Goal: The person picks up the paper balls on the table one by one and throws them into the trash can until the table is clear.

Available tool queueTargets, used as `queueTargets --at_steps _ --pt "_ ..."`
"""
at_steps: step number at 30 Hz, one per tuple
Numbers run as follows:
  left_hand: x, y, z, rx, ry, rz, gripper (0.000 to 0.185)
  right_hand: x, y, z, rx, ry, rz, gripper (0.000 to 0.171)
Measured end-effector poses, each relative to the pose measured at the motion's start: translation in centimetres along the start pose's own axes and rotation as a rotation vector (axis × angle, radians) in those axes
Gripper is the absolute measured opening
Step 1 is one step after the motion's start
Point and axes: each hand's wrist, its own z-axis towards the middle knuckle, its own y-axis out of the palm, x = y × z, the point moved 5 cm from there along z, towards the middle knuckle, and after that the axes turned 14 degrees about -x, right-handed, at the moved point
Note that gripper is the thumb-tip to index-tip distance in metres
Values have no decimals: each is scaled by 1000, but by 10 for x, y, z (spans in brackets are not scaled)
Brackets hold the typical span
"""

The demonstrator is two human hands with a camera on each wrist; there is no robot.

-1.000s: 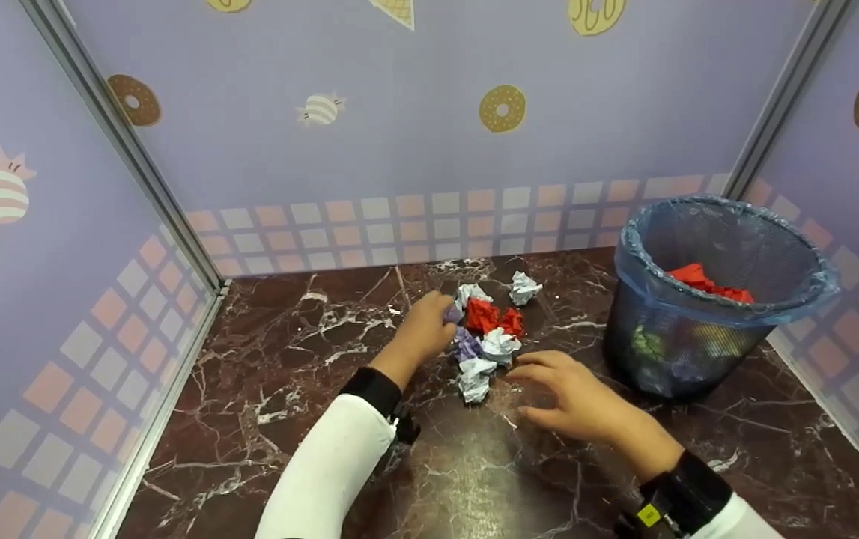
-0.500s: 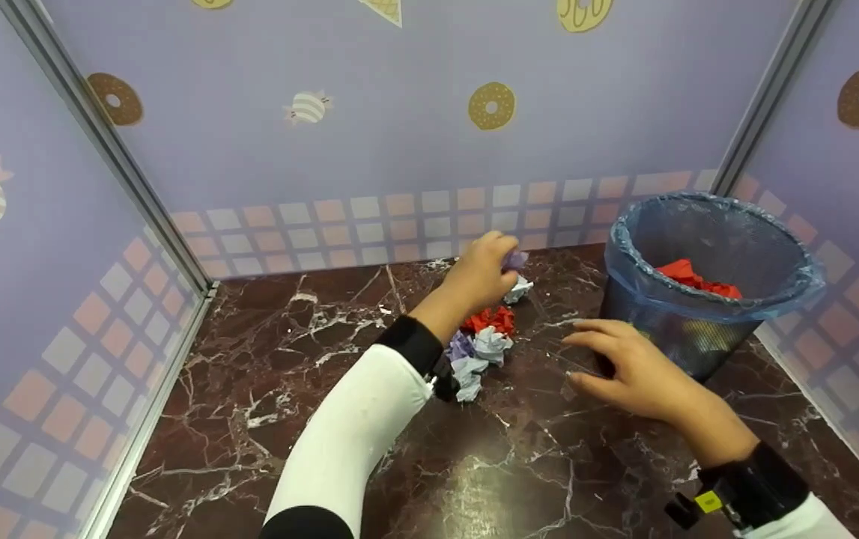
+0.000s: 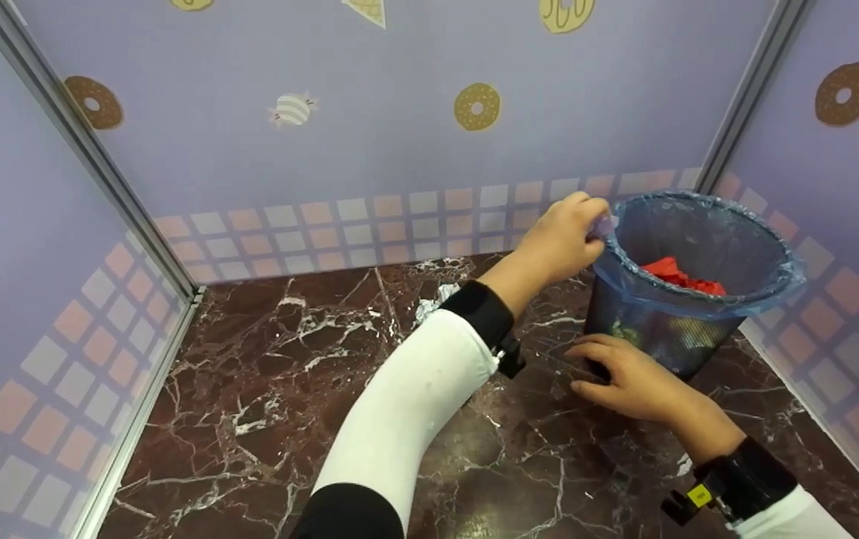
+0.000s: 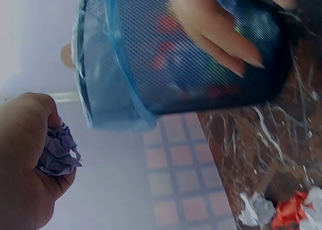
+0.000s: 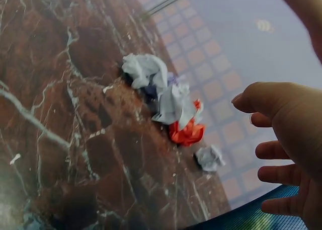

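Left hand [image 3: 560, 239] pinches purple paper ball [image 4: 56, 150] beside bin [image 3: 687, 299] rim; right hand [image 3: 627, 374] fingers straight against bin's side

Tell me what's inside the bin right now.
The bin has a blue liner, and red crumpled paper lies on top inside. Through the mesh, greenish and yellowish scraps show lower down, too blurred to name. The bottom is hidden.

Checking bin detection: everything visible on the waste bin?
The waste bin is a dark mesh basket lined with a blue plastic bag folded over its rim. It stands upright on the marble tabletop, at the right rear. Red crumpled paper lies inside. The right hand rests against its lower wall.
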Motion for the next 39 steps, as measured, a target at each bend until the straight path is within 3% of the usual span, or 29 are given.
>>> queueTargets --at_steps 12,20,29,33,39 --pt "27 3 22 -23 -13 -32 19 18 -5 -27 6 93 74 41" --pt "40 17 32 -47 -36 -56 20 20 -11 -37 21 108 63 37" --pt "52 17 41 11 -26 -74 25 21 -11 -44 56 90 52 35" --pt "58 22 46 -20 -11 -61 40 22 -10 -46 71 89 47 35" --pt "63 35 51 -152 -28 15 73 23 -12 -49 88 95 55 35"
